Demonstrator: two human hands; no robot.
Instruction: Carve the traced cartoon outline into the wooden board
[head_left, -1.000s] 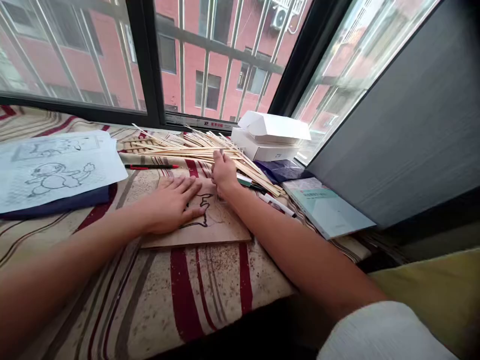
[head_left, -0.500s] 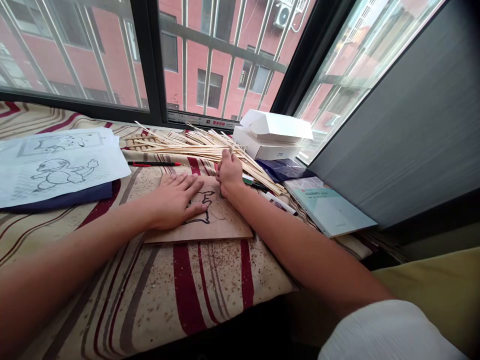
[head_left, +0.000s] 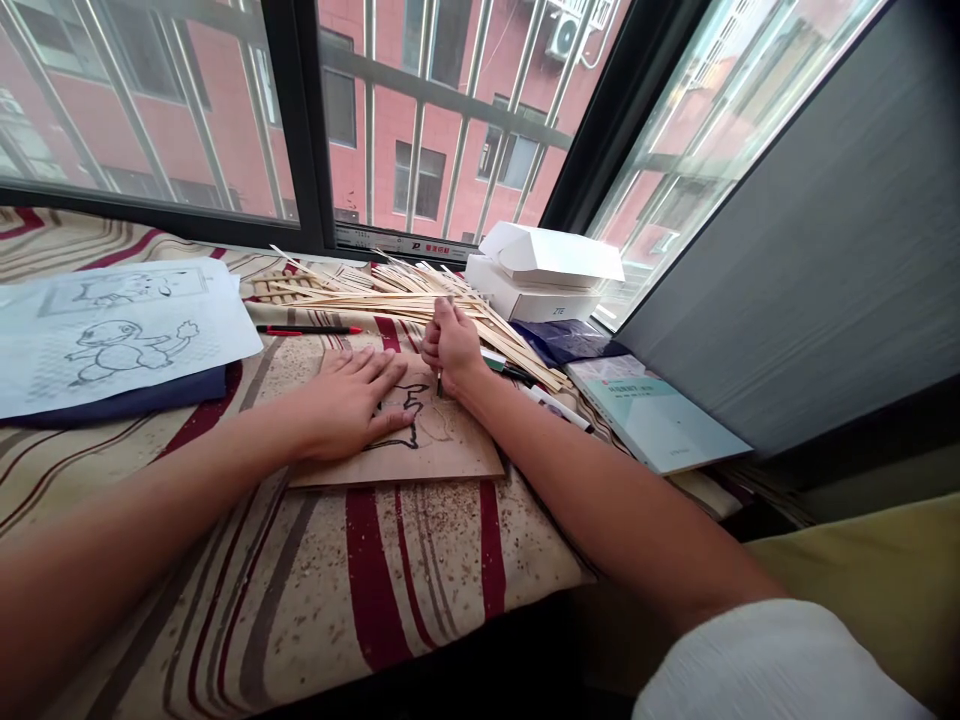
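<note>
A flat wooden board (head_left: 457, 455) lies on the striped cloth, with thick dark outlines and a fainter curved line on its face. My left hand (head_left: 356, 400) rests flat on the board's left part, fingers spread, covering some of the drawing. My right hand (head_left: 452, 345) is a fist above the board's far right part, wrapped around a slim carving tool (head_left: 439, 384). Its thin dark end points down at the board beside the drawn lines; the fingers hide most of its handle. Small wood crumbs (head_left: 442, 530) are scattered over the cloth near the board.
Behind my hands lies a heap of thin wooden sticks (head_left: 360, 298). A black-and-red pen (head_left: 307, 330) and drawing sheets (head_left: 135, 340) are to the left. On the right are markers (head_left: 559, 408), a white box (head_left: 544, 275) and a book (head_left: 656, 410). The cloth's edge (head_left: 480, 640) is near me.
My right fist has moved slightly left and tilted, so the thin end of the carving tool now shows below it. My left hand has stayed flat on the board.
</note>
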